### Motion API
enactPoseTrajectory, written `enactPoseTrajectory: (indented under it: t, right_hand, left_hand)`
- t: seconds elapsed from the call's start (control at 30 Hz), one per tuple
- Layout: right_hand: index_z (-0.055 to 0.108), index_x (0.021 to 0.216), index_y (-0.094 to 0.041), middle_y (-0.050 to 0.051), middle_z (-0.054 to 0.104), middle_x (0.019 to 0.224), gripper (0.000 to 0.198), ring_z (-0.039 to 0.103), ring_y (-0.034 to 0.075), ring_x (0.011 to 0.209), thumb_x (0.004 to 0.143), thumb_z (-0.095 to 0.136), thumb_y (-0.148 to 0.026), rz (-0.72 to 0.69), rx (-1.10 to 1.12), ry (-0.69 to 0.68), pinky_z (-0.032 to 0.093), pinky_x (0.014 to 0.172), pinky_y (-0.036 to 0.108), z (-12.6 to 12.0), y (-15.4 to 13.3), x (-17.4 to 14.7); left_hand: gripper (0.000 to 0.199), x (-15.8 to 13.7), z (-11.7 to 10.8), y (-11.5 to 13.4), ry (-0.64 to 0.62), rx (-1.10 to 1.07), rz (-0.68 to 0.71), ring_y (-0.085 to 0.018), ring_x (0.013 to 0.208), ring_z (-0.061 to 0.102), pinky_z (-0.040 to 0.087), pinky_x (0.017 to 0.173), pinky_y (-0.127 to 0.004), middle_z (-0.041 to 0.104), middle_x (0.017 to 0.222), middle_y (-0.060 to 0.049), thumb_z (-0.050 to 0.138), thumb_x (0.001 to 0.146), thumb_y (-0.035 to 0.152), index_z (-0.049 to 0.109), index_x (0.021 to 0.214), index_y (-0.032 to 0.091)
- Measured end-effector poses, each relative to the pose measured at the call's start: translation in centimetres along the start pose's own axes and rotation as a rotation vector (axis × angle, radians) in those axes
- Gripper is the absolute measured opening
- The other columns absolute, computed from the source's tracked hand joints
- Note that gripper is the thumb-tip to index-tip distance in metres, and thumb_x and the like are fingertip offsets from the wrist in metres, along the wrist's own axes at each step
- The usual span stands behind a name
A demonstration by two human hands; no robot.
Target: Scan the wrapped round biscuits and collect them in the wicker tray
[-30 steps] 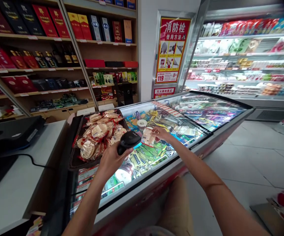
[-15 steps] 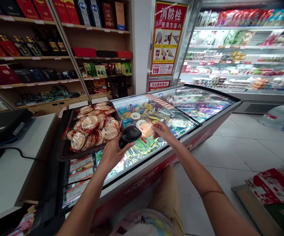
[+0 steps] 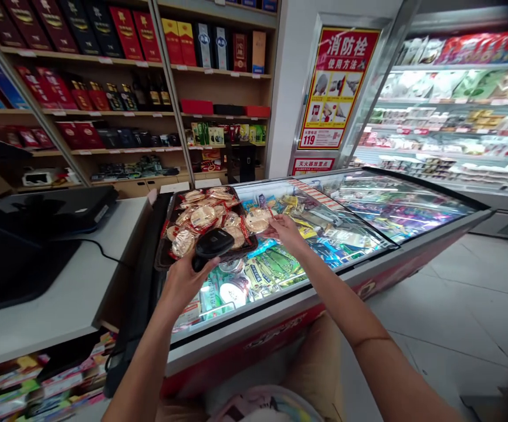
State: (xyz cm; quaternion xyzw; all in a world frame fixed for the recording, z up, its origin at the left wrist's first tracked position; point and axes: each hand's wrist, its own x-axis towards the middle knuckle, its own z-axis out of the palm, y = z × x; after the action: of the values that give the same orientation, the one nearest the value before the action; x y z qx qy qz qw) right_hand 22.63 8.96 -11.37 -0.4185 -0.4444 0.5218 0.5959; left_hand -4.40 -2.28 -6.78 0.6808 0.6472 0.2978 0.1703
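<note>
In my left hand point(image 3: 184, 281) is a black handheld barcode scanner point(image 3: 212, 243), its head over the near edge of the tray. My right hand point(image 3: 285, 231) pinches the edge of a clear packet of round flat crackers point(image 3: 258, 220), just beyond the tray's right side. The dark tray point(image 3: 162, 258) holds many similar packets point(image 3: 203, 217) with red edging. It rests on the glass top of a chest freezer point(image 3: 275, 284), through which colourful frozen packs show.
A white counter point(image 3: 122, 234) with a black device point(image 3: 71, 205) and a cable stands at left. Shelves of boxed bottles point(image 3: 98, 29) line the back. A red fire-hydrant sign point(image 3: 339, 88) hangs behind the freezer, with a lit refrigerated display point(image 3: 451, 117) at right.
My view has turned left. The right hand has brought the cracker packet left, close to the tray. The scanner, still in my left hand, now overlaps the tray's near edge.
</note>
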Motion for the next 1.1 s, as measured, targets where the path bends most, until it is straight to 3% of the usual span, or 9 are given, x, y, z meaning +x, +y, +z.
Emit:
enactPoseTrajectory:
  t: [0.1, 0.17, 0.3, 0.43, 0.63, 0.77, 0.87, 1.0, 1.1]
  right_hand:
    - [0.043, 0.098, -0.023, -0.005, 0.065, 0.066, 0.022, 0.069, 0.013, 0.058, 0.089, 0.062, -0.021, 0.072, 0.017, 0.043, 0.062, 0.064, 0.030, 3.5, 0.4, 1.6]
    - [0.042, 0.100, -0.023, -0.006, 0.062, 0.061, 0.020, 0.066, 0.012, 0.054, 0.091, 0.059, -0.018, 0.130, -0.037, -0.010, 0.060, 0.059, 0.027, 5.6, 0.5, 2.2]
    - [0.047, 0.110, -0.022, -0.010, 0.054, 0.049, 0.021, 0.048, 0.009, 0.035, 0.094, 0.057, -0.029, 0.085, -0.313, -0.126, 0.039, 0.036, 0.018, 7.2, 0.9, 2.2]
    - [0.058, 0.102, -0.019, -0.008, 0.050, 0.044, 0.030, 0.041, 0.009, 0.031, 0.091, 0.059, -0.047, 0.045, -0.502, -0.125, 0.028, 0.033, 0.020, 5.7, 1.2, 2.1]
    - [0.058, 0.100, -0.020, -0.005, 0.058, 0.055, 0.049, 0.044, 0.008, 0.035, 0.078, 0.065, -0.063, 0.011, -0.437, -0.079, 0.029, 0.033, 0.020, 2.2, 2.1, 0.9]
    - [0.061, 0.098, -0.021, -0.003, 0.061, 0.061, 0.047, 0.048, 0.009, 0.041, 0.079, 0.062, -0.063, -0.083, -0.458, -0.082, 0.035, 0.037, 0.020, 0.0, 2.9, -0.6]
    - [0.060, 0.098, -0.021, -0.004, 0.059, 0.060, 0.046, 0.046, 0.008, 0.039, 0.079, 0.062, -0.063, -0.073, -0.437, -0.064, 0.034, 0.037, 0.020, -1.5, 3.1, -1.8]
    - [0.057, 0.098, -0.020, -0.006, 0.057, 0.059, 0.048, 0.043, 0.007, 0.038, 0.078, 0.062, -0.064, -0.075, -0.394, -0.028, 0.030, 0.036, 0.019, -2.8, 2.9, -3.1]
    - [0.056, 0.100, -0.020, -0.006, 0.057, 0.058, 0.050, 0.041, 0.007, 0.037, 0.078, 0.063, -0.064, -0.067, -0.359, -0.020, 0.030, 0.036, 0.020, -3.1, 2.6, -3.9]
  left_hand:
    - [0.056, -0.6, -1.6, -1.7, 0.031, -0.024, -0.070, -0.023, 0.058, 0.065, 0.044, 0.056, -0.027, 0.068, 0.059, -0.001, 0.053, 0.079, 0.070, 0.069, 0.092, 0.018]
    - [0.057, -0.9, -2.3, -2.5, 0.064, -0.035, -0.085, -0.022, 0.059, 0.065, 0.044, 0.054, -0.027, 0.069, 0.062, -0.002, 0.053, 0.079, 0.071, 0.069, 0.094, 0.017]
    - [0.059, -1.2, -2.9, -3.2, 0.090, -0.053, -0.099, -0.021, 0.057, 0.063, 0.043, 0.053, -0.026, 0.069, 0.060, -0.002, 0.053, 0.080, 0.070, 0.070, 0.098, 0.017]
    - [0.056, -1.2, -2.6, -2.9, 0.078, -0.074, -0.084, -0.021, 0.058, 0.063, 0.043, 0.054, -0.026, 0.069, 0.061, -0.002, 0.054, 0.081, 0.069, 0.069, 0.094, 0.017]
    - [0.054, -1.4, -1.0, -1.6, 0.002, -0.021, -0.005, -0.022, 0.064, 0.065, 0.042, 0.056, -0.026, 0.069, 0.067, -0.001, 0.052, 0.082, 0.067, 0.068, 0.096, 0.017]
    - [0.044, -2.4, 1.9, -1.3, -0.135, 0.094, 0.157, -0.026, 0.082, 0.069, 0.043, 0.063, -0.028, 0.074, 0.088, -0.005, 0.056, 0.086, 0.059, 0.065, 0.103, 0.019]
    - [0.037, -3.1, 4.7, -1.5, -0.219, 0.347, 0.303, -0.027, 0.084, 0.070, 0.040, 0.060, -0.028, 0.072, 0.100, -0.007, 0.054, 0.090, 0.055, 0.062, 0.103, 0.021]
    - [0.036, -2.9, 7.6, -2.3, -0.159, 0.595, 0.421, -0.025, 0.075, 0.069, 0.039, 0.055, -0.029, 0.068, 0.107, -0.009, 0.049, 0.095, 0.051, 0.058, 0.111, 0.020]
    - [0.035, -2.2, 8.6, -3.0, -0.129, 0.609, 0.465, -0.028, 0.090, 0.067, 0.045, 0.068, -0.033, 0.065, 0.110, -0.011, 0.055, 0.093, 0.047, 0.058, 0.115, 0.020]
